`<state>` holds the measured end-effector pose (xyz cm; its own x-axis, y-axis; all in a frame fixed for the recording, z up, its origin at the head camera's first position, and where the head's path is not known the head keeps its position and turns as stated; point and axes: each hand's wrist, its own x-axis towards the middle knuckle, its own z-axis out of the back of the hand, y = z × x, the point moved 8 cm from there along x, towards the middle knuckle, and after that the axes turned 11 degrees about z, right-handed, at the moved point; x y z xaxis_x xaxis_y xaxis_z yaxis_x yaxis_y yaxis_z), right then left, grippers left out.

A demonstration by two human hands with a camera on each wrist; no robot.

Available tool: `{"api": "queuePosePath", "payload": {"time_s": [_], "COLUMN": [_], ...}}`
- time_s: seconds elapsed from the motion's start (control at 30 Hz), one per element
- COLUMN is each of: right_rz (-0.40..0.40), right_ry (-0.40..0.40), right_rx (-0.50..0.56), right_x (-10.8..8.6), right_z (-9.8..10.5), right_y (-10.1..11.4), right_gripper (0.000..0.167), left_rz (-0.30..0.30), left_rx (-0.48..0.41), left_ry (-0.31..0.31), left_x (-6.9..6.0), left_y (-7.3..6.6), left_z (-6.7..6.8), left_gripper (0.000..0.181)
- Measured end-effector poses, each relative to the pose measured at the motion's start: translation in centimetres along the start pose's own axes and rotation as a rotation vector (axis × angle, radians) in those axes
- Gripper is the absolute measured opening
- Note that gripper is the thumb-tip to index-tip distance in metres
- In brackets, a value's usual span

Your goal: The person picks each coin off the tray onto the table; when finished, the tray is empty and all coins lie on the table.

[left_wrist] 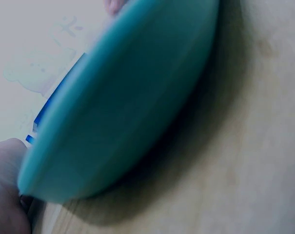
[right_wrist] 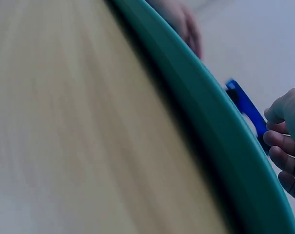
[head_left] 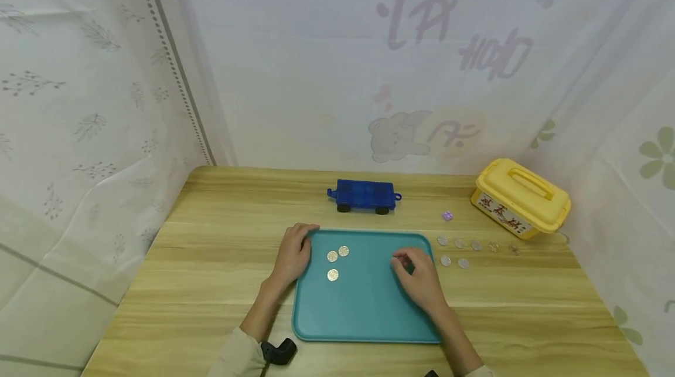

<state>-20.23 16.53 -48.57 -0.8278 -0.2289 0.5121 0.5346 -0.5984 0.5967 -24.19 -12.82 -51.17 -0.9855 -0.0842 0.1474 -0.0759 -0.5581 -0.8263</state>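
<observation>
A teal tray [head_left: 369, 312] lies on the wooden table with three gold-coloured coins [head_left: 333, 275] in its left part. My left hand [head_left: 293, 254] rests along the tray's left rim, fingers reaching the far corner; in its wrist view the hand [left_wrist: 8, 183] shows beside the rim. Over the tray's right side is my right hand [head_left: 419, 277], its fingers loosely bent. The right wrist view shows the thumb and fingertips [right_wrist: 279, 141] slightly apart, with nothing clearly between them. A pale blurred spot lies just beyond them; I cannot tell what it is.
Several silver-coloured coins [head_left: 445, 261] lie in two rows right of the tray, with a small purple piece [head_left: 447, 216] behind them. At the back right stands a yellow lidded box [head_left: 519, 195]. A blue toy wagon [head_left: 365, 195] stands behind the tray.
</observation>
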Motion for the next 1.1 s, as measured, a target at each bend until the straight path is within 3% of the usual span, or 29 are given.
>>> {"api": "queuePosePath", "payload": {"time_s": [0.23,0.5,0.67,1.1], "right_rz": [0.02,0.108,0.206,0.278], "right_ry": [0.13,0.165,0.147,0.148], "right_rx": [0.039,0.005,-0.075,-0.103], "right_x": [0.7,0.9,0.8,0.5], "right_z": [-4.9,-8.9,-10.0,-10.7], "right_y": [3.0,6.5,8.0,8.3], "right_gripper": [0.011,0.023,0.024,0.016], "left_rz": [0.019,-0.002,-0.026,0.022], "left_rx": [-0.005,0.0,0.008,0.004], "left_ry": [0.013,0.01,-0.008,0.03], "left_x": [0.1,0.1,0.1,0.3], "left_y": [0.3,0.1,-0.1,0.5], "left_z": [-0.1,-0.1,-0.1,-0.4], "left_gripper": [0.033,0.033,0.033,0.032]}}
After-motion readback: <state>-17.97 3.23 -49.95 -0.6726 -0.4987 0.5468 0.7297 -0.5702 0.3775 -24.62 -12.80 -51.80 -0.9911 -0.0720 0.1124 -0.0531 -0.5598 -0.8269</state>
